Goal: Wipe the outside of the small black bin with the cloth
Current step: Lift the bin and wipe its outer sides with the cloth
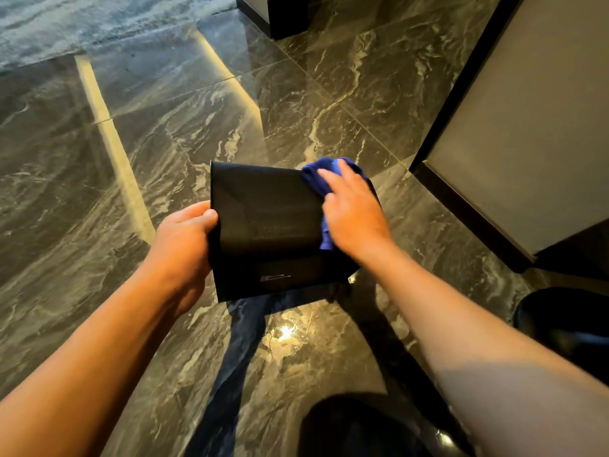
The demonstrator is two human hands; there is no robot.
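Small black bin (267, 225) is held up above the dark marble floor (99, 159), centre of view | left hand (179, 240) is clamped on the bin's left edge, thumb on its face | right hand (354, 214) is laid flat, pressing the blue cloth (314, 174) against the bin's far right corner.

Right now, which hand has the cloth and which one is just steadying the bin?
The right hand presses the blue cloth flat against the small black bin at its right edge. The left hand holds no cloth; it grips the bin's left edge.
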